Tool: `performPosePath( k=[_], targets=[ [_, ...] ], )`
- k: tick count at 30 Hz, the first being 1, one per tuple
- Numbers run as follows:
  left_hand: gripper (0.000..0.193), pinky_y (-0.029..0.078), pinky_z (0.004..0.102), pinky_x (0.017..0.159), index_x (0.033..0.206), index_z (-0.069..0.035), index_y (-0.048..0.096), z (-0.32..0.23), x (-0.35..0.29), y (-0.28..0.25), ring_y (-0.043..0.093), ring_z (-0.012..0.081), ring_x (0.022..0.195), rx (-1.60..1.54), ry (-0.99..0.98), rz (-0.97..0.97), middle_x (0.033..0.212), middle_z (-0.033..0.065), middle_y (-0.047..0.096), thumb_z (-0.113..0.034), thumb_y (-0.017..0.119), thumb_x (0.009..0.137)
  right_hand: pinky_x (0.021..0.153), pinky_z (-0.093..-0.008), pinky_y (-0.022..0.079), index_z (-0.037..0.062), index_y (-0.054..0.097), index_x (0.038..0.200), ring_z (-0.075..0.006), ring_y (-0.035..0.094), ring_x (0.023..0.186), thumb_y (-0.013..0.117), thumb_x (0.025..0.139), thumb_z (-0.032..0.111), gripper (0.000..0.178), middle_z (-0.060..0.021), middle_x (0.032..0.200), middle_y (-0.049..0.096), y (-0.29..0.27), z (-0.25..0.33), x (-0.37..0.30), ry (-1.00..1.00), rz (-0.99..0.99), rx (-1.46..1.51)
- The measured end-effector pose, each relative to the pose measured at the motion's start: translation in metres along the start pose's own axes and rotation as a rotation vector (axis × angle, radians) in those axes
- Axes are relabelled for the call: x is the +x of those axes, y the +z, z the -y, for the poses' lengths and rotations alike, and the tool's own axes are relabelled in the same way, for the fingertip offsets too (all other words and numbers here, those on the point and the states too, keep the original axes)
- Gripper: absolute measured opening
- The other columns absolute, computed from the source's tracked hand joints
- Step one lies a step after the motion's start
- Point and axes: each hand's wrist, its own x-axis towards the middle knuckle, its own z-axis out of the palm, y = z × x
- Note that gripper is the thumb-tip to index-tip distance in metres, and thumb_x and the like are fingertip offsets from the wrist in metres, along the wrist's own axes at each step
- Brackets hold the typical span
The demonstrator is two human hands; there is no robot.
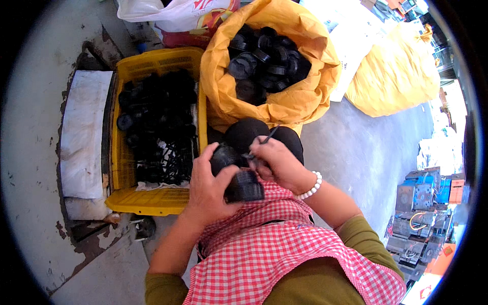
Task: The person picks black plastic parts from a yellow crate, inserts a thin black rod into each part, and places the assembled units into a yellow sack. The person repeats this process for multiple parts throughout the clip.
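Over my lap, my left hand (pixel 207 185) is closed around black round plastic parts (pixel 244 186), its thumb pressed over them. They look like ribbed caps; blur hides whether they are one joined piece or two. My right hand (pixel 280 161), with a white bead bracelet (pixel 314 186) at the wrist, pinches a thin dark stick-like thing (pixel 273 132). Its upper end sticks out past the fingers, and its lower part is hidden near the black parts. I cannot make out whether it is a tool or a plastic strip.
Left stands a yellow crate (pixel 145 203) holding black plastic pieces (pixel 157 107). Ahead, an orange sack (pixel 317 96) gapes around many black round caps (pixel 272 58). A white-and-red bag (pixel 178 23) lies behind the crate, a filled yellow sack (pixel 394 76) far right. Metal blocks (pixel 414 198) line the right side.
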Motion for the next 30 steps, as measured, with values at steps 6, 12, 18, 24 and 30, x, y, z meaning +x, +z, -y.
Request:
performPosePath(
  k=[6,12,18,24,30],
  targets=[
    [0.045,0.035,0.0443,0.103,0.115,-0.002,0.053,0.079,-0.037,0.003,0.043,0.0379,0.122,-0.166,-0.516,-0.333,0.137,0.0212,0.038,-0.02,0.073,0.079,0.036,-0.0221,0.028,0.0068,0.058,0.091,-0.008,0.038,0.039,0.05,0.093,0.04,0.034,-0.0023,0.061,0.052,0.002,0.072,-0.055,-0.699,-0.15,0.037],
    [0.05,0.034,0.0392,0.104,0.121,0.0,0.047,0.069,-0.023,0.008,0.044,0.0309,0.123,-0.689,-0.566,-0.275,0.134,0.0166,0.043,-0.023,0.07,0.084,0.06,-0.0271,0.038,0.0026,0.054,0.106,-0.0142,0.046,0.072,0.046,0.096,0.03,0.03,-0.0087,0.09,0.049,0.053,0.203,-0.064,-1.892,-0.01,-0.229],
    [0.058,0.033,0.0376,0.106,0.13,-0.002,0.045,0.042,0.017,0.024,0.044,0.0271,0.124,-0.927,-0.427,-0.345,0.14,0.0139,0.04,-0.032,0.067,0.086,0.09,-0.0394,0.046,-0.0111,0.043,0.123,-0.0357,0.056,0.105,0.063,0.091,0.031,0.057,-0.0297,0.114,0.054,0.082,0.259,0.06,-1.682,-0.641,-0.768],
    [0.052,0.035,0.0414,0.105,0.123,-0.004,0.049,0.02,0.099,-0.001,0.046,0.0311,0.121,-0.418,0.031,-0.707,0.143,0.0182,0.032,-0.026,0.072,0.081,0.09,-0.0278,0.048,-0.002,0.046,0.125,-0.0154,0.061,0.101,0.058,0.09,-0.003,0.036,-0.0135,0.122,0.056,0.016,0.138,0.026,-1.387,-0.465,-0.363],
    [0.081,0.026,0.0452,0.112,0.136,-0.003,0.041,0.013,0.268,0.039,0.029,0.0454,0.134,-0.581,-0.071,-0.803,0.141,0.0344,0.029,-0.032,0.079,0.07,0.076,-0.0269,0.053,-0.0024,0.05,0.119,-0.0136,0.063,0.087,0.054,0.095,0.003,0.026,-0.0134,0.116,0.06,-0.023,0.073,0.006,-1.134,-0.65,-0.464]
  ],
)
